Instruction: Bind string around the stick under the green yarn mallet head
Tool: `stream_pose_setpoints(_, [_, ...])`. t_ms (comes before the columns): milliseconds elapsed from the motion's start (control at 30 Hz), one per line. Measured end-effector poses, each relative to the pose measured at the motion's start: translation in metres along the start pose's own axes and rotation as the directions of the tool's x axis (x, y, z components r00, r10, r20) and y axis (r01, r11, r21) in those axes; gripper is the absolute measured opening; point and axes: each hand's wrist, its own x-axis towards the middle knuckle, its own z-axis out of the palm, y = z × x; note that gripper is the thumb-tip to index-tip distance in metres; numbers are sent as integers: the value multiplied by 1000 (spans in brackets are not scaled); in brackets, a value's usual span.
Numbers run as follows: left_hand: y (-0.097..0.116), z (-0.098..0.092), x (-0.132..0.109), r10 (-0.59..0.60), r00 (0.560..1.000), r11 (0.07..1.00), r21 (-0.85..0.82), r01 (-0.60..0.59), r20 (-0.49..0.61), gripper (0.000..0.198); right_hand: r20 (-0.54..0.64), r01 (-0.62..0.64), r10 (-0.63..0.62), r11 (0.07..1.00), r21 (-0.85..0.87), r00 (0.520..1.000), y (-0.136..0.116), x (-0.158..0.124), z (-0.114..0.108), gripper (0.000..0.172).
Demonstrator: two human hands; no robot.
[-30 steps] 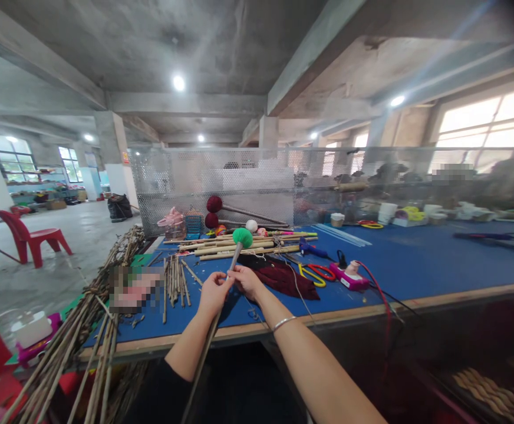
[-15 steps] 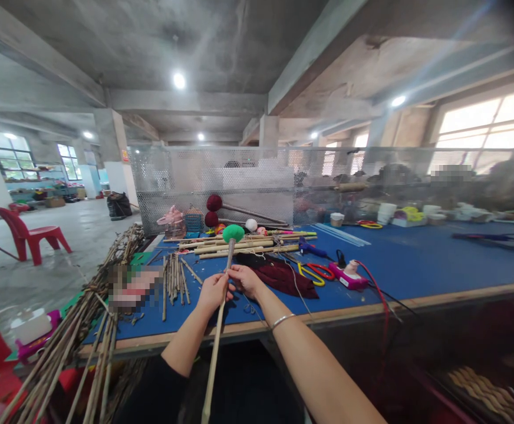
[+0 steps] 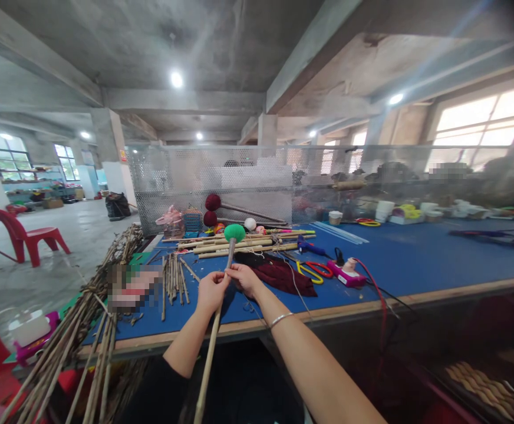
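In front of me is a long bamboo stick point(image 3: 210, 359) with a round green yarn-like head point(image 3: 234, 234), tilted with its head away from me. Grey wrapping point(image 3: 231, 253) covers the stick below the head, down to my fingers. My left hand point(image 3: 211, 290) is closed around the stick just under the wrapped part. Close beside it, my right hand point(image 3: 244, 279) pinches at the lower end of the wrapping, apparently on grey yarn; a thin strand hangs below that hand. Dark red cloth point(image 3: 279, 275) lies just beyond my right hand.
Short sticks point(image 3: 176, 280) and bamboo poles point(image 3: 239, 244) lie on the blue table point(image 3: 398, 259). Scissors point(image 3: 312, 272), a glue gun point(image 3: 312, 247) and a power strip point(image 3: 348, 275) with cords are at right. Bundled twigs point(image 3: 93, 300) overhang the left edge. Dark red ball-headed sticks point(image 3: 213, 202) rest behind.
The lower end of the stick has swung slightly left. Both hands keep nearly the same place and hold, and the view has shifted a little.
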Motion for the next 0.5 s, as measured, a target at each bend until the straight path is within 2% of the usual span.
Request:
stream_pose_setpoints(100, [2, 0, 0, -63, 997, 995, -77, 66, 39, 30, 45, -8, 6, 1000, 29, 999, -1, 0, 1, 28])
stream_pose_setpoints(267, [1, -2, 1, -145, 985, 985, -76, 152, 97, 32, 5, -15, 15, 999, -29, 1000, -1, 0, 1, 28])
stream_pose_setpoints(500, [9, -5, -3, -107, 978, 990, -68, 121, 180, 38, -16, 0, 0, 1000, 14, 1000, -2, 0, 0, 27])
